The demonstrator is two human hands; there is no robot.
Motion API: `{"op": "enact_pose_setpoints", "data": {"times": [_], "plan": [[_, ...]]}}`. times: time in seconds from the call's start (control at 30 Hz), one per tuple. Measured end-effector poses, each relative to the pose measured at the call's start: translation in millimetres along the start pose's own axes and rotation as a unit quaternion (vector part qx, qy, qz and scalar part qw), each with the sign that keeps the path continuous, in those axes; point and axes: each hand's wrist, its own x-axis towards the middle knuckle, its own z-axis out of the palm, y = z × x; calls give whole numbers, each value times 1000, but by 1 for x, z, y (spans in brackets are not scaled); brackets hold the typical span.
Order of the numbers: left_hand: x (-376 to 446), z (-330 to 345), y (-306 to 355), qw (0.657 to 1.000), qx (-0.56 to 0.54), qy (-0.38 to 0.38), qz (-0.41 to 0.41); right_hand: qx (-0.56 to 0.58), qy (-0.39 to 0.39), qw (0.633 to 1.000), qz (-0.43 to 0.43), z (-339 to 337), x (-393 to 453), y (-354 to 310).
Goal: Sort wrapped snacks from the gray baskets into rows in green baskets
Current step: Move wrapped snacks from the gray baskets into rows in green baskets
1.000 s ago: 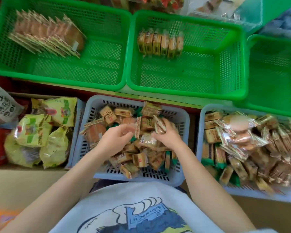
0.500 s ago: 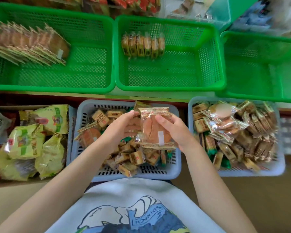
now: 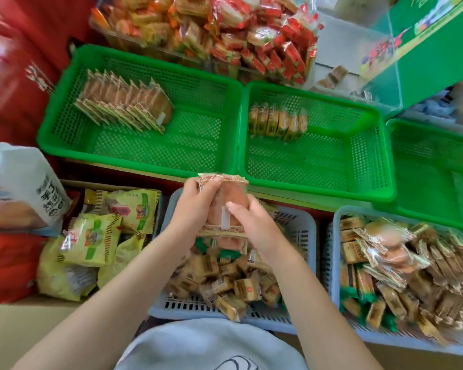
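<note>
Both hands hold one wrapped round cake (image 3: pixel 226 201) upright above the far end of the middle gray basket (image 3: pixel 302 265), just short of the gap between two green baskets. The left hand (image 3: pixel 195 206) curls its fingers round the packet's left edge, thumb near the top seam; the right hand (image 3: pixel 247 221) pinches the right side, its thumb laid across the clear front beside a white label strip. Below the wrists, the gray basket is heaped with small square wrapped snacks (image 3: pixel 225 284).

The left green basket (image 3: pixel 134 158) carries a slanted row of the same round cakes (image 3: pixel 126 104) along its far wall (standing on edge, packed close). The middle green basket (image 3: pixel 318 180) has a short row of small packets (image 3: pixel 277 124), somewhat blurred, so their print cannot be read. A third green basket (image 3: pixel 439 177) sits to the right, and below it a second gray basket (image 3: pixel 334 263) holds a mixed pile of cakes and bars. Yellow-green bags (image 3: pixel 91 236) lie in a box at left.
</note>
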Motion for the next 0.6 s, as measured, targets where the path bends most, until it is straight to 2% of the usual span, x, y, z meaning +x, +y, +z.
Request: {"op": "enact_pose_setpoints", "data": {"times": [0.1,0.17,0.23,0.3,0.4,0.53,0.6], "plan": [[30,-49,10,982,122,62,130,-11,41,998,-46,23,28,-31],[59,-88,6,927,297,119,195,31,64,996,-59,36,57,-57],[88,-120,-2,862,458,125,177,42,77,995,-55,46,95,-81],[107,-138,-8,822,545,88,139,14,90,995,-42,57,141,-99],[118,-147,-12,788,592,62,156,-22,128,991,-9,74,211,-111],[122,-151,-18,780,601,47,169,-80,181,980,1,99,278,-112],[123,-152,-21,779,598,51,180,-73,163,984,-11,115,298,-111]]}}
